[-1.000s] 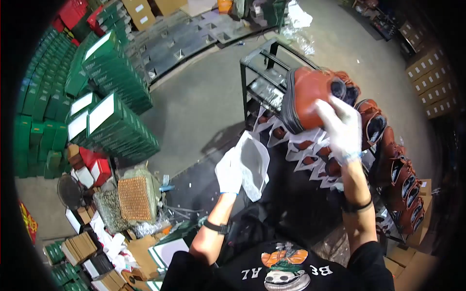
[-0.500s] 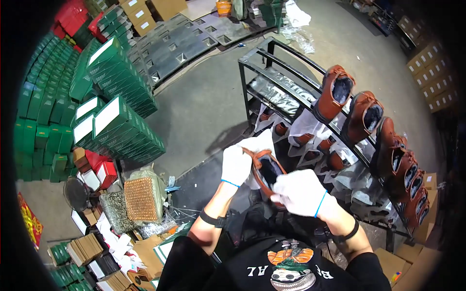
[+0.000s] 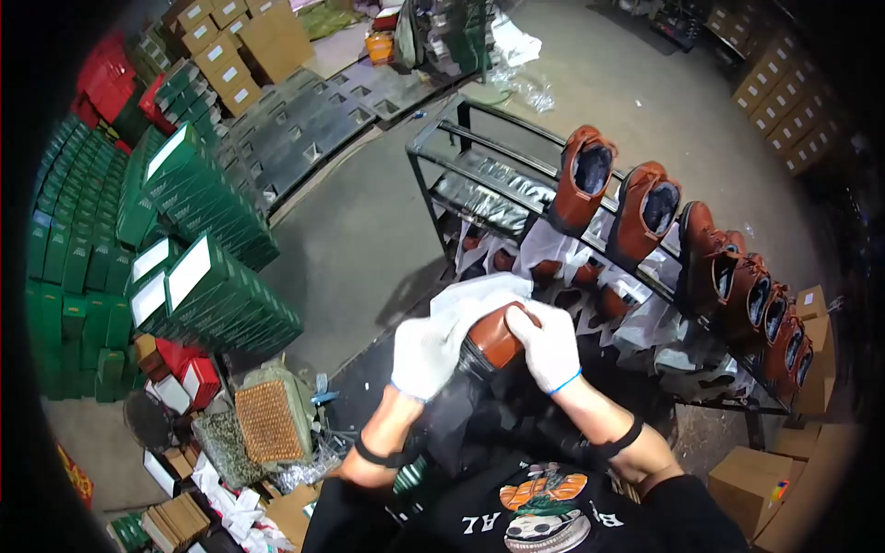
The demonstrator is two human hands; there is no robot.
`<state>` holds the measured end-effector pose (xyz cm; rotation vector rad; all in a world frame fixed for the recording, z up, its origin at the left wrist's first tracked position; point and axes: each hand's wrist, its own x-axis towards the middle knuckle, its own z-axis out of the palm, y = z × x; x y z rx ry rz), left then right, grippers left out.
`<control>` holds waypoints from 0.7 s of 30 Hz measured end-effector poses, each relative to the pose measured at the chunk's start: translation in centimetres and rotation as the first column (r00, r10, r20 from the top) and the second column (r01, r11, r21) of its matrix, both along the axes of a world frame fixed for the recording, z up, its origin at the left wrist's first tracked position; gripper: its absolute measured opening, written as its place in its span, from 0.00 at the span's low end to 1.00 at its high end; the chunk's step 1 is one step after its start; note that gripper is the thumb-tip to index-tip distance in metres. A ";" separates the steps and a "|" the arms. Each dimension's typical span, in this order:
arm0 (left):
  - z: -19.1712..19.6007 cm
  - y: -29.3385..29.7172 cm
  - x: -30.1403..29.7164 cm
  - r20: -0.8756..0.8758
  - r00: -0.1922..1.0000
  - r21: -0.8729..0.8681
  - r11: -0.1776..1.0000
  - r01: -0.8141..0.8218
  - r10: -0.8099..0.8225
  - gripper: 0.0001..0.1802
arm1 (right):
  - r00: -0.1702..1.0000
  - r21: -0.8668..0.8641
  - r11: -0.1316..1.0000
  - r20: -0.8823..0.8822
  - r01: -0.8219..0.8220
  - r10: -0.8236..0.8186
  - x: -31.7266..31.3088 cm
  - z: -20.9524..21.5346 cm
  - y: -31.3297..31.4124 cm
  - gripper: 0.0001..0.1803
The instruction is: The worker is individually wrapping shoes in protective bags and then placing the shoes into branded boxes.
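The brown shoe [image 3: 498, 341] has turned since half a second ago, off the black rack's [image 3: 513, 123] near edge. Your left hand [image 3: 427, 355] grips the white bag [image 3: 472, 297] against it; your right hand [image 3: 548, 346] pinches its leather, both angled inward.

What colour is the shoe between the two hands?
The shoe is reddish brown; it shows best in the head view.

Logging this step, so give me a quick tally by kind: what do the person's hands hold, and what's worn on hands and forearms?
Brown shoe: 1
White wrapper: 1
White gloves: 2
Black wristbands: 2
Total: 6
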<state>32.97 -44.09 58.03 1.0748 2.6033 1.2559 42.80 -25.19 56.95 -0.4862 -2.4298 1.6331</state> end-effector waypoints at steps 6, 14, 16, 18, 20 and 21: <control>1.0 -0.8 2.4 0.098 0.988 0.330 0.932 -0.149 0.123 0.12 | 0.863 0.541 0.781 -0.506 0.313 0.005 -2.2 1.2 -0.8 0.08; 0.5 1.3 1.6 0.361 0.875 0.318 0.840 -0.440 0.322 0.16 | 0.937 0.662 0.670 -0.302 0.337 -0.173 -22.8 -3.2 8.5 0.11; 2.0 4.4 4.6 0.379 0.908 0.248 0.925 -0.286 0.179 0.17 | 0.941 0.790 0.517 -0.227 0.329 -0.252 -20.5 -3.7 13.3 0.16; 1.5 3.2 5.0 0.422 0.885 0.169 0.941 -0.292 0.199 0.18 | 0.935 0.834 0.450 -0.198 0.318 -0.293 -19.6 -1.3 10.3 0.26; -0.1 1.3 4.3 0.343 0.910 0.210 0.924 -0.318 0.235 0.18 | 0.938 0.844 0.434 -0.208 0.315 -0.276 -18.2 0.7 4.4 0.34; -2.8 0.7 3.1 0.321 0.916 0.246 0.913 -0.326 0.241 0.18 | 0.946 0.813 0.502 -0.172 0.294 -0.275 -16.8 1.6 2.5 0.38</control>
